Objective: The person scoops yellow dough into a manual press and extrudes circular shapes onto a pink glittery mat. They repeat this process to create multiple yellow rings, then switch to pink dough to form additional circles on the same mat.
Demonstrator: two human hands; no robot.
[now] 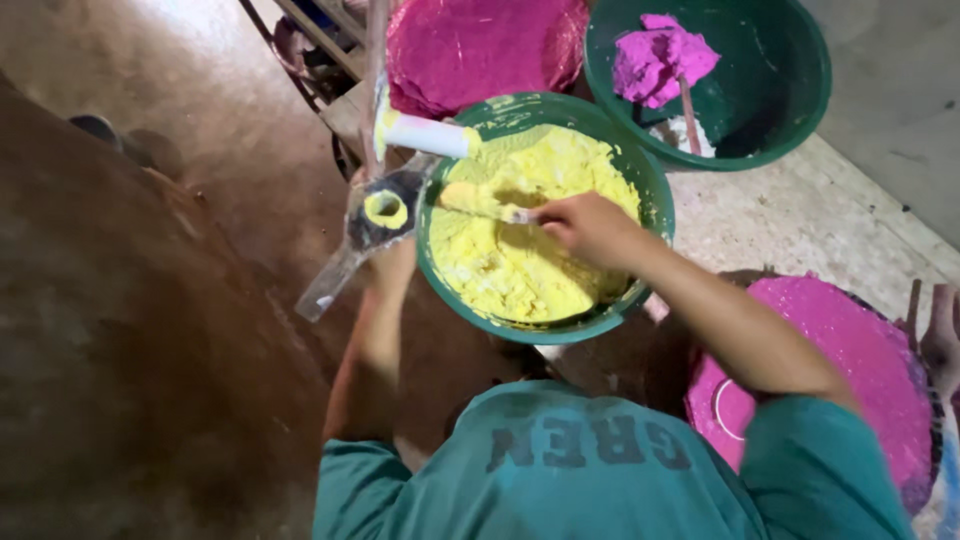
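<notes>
The green bowl [545,215] of yellow paste sits on a bench. The right hand [590,225] is closed around a paste-coated spatula [485,203] over the bowl. The left hand [392,265], just beside the bowl's rim, grips a metal mould [375,215] with a yellow-filled hole. Behind the bowl stand a second green bowl [760,90] holding pink paste and a pink disc [480,45].
</notes>
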